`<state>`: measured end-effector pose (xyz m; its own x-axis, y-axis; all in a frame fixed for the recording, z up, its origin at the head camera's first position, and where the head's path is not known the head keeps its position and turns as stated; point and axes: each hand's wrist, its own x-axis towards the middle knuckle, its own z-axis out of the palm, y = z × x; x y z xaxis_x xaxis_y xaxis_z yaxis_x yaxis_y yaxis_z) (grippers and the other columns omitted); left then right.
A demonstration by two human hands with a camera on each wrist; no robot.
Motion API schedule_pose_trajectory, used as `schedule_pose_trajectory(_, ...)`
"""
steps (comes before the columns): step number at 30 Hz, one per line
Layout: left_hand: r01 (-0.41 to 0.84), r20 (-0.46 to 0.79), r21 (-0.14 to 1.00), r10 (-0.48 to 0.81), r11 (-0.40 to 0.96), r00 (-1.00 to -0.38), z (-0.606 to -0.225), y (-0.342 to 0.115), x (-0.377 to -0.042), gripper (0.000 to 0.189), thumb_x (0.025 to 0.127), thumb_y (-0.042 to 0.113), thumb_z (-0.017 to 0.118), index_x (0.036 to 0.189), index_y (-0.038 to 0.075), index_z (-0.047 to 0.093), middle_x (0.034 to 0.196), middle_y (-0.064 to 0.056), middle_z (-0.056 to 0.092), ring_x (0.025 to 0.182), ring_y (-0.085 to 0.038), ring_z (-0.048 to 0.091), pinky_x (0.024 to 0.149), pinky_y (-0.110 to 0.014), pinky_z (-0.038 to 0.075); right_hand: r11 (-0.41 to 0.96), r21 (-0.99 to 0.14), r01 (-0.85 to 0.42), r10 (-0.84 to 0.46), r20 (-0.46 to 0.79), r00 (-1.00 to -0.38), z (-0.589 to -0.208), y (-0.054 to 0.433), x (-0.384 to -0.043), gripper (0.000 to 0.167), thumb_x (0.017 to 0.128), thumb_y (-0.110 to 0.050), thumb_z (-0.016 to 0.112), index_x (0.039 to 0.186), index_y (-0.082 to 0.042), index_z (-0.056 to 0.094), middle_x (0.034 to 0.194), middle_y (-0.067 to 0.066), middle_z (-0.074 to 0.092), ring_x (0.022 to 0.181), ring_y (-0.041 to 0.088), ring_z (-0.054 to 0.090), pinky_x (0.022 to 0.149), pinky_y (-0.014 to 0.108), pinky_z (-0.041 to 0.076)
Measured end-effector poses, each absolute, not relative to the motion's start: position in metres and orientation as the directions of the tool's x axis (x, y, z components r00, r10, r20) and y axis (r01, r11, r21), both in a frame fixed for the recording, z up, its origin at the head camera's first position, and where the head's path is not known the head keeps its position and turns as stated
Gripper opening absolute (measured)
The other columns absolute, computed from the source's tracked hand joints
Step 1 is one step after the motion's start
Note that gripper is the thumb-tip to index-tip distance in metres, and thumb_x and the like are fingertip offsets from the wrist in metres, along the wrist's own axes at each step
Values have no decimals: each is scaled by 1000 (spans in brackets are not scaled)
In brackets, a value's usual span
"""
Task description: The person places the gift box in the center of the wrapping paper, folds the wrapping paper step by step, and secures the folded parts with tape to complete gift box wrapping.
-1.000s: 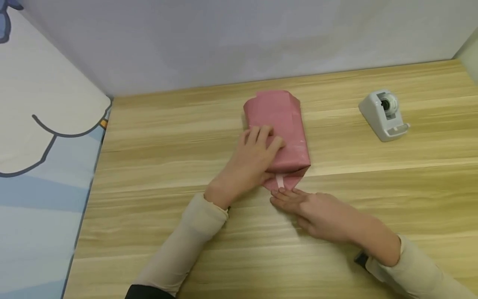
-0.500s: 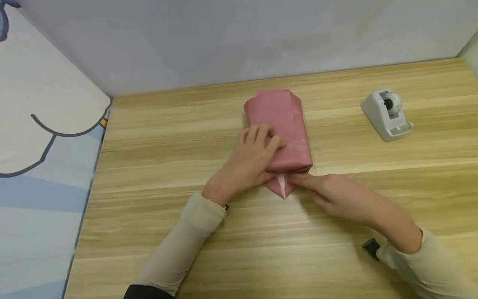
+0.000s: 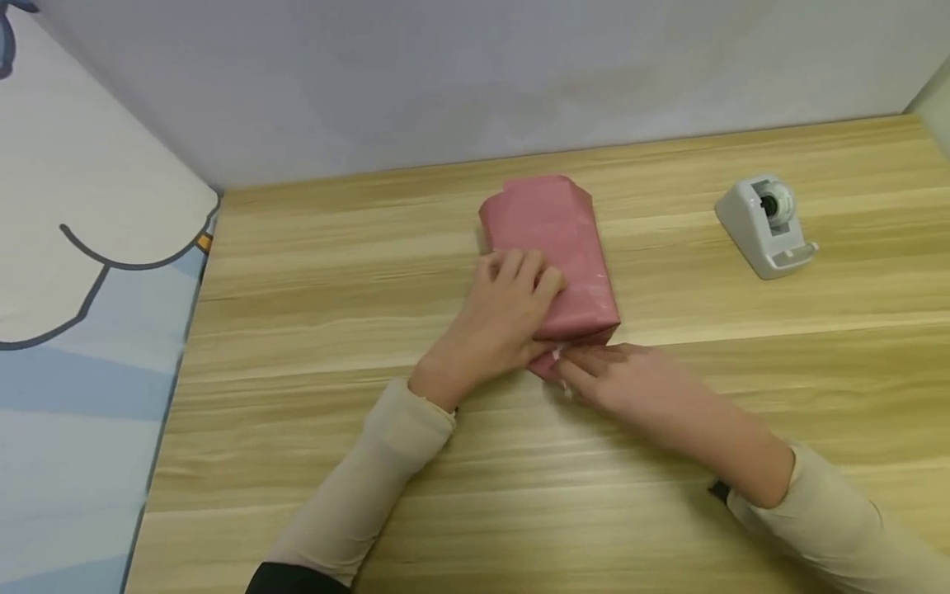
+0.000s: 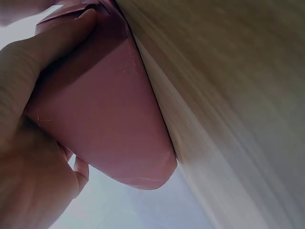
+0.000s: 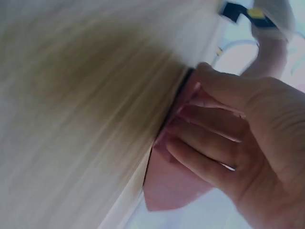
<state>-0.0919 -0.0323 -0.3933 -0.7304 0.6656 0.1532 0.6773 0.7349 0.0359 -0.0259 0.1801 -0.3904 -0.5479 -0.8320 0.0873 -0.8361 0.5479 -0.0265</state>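
Note:
A package wrapped in pink paper (image 3: pixel 545 219) lies on the wooden table. My left hand (image 3: pixel 499 318) holds it from the left, its fingers bent over the top. In the left wrist view the thumb (image 4: pixel 66 40) lies along the package's near end. A paper flap (image 3: pixel 544 368) juts from that end, with a whitish strip on it partly hidden by fingers. My right hand (image 3: pixel 641 392) is at this flap; in the right wrist view its thumb (image 5: pixel 224 86) sits at the flap's tip and its other fingers (image 5: pixel 198 160) reach against the paper, pinching it.
A pale grey tape dispenser (image 3: pixel 764 227) with a clear roll stands on the table (image 3: pixel 319 289) at the right. A plain wall (image 3: pixel 475 82) runs behind the table. A panel with a cartoon print (image 3: pixel 82 330) borders the left side.
My right hand drew back to the right, its fingers at the crease, then moved in over the flap, whose pointed tip is now bent up and mostly covered. My left hand stays on the package.

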Motion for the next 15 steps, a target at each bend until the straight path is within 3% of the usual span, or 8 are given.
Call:
schedule_pose_trajectory(4,676,151,29,665,736,-731,-394,-32,-91,58,85,53,82,117,15,50,115,-4,48,112,-26,45,107,-47,36,466,199,-862,-885,95,-456,-391,175,-24,38,94,-10,67,131,-10,63,124,10,74,109,26,74,89,38,61)
schedule_pose_trajectory(6,675,158,21,665,737,-730,-395,-31,-91,58,85,53,81,116,15,50,114,-4,49,113,-26,46,107,-47,36,440,268,-857,-898,145,-415,-394,172,-23,25,92,-9,64,117,-10,65,115,10,74,100,25,74,82,35,61)
schedule_pose_trajectory(10,675,175,14,663,737,-728,-396,-32,-91,57,86,53,81,115,15,50,114,-4,49,112,-26,46,107,-48,36,421,318,-849,-903,228,-363,-401,167,-24,12,93,-10,54,98,-6,64,101,11,72,86,24,68,72,33,59)
schedule_pose_trajectory(15,670,174,3,660,742,-731,-395,-32,-89,57,86,56,79,115,16,51,115,-3,49,112,-25,46,108,-47,36,446,239,-862,-889,227,-397,-403,167,-23,17,95,-11,55,103,-5,68,105,12,74,93,27,72,80,37,61)
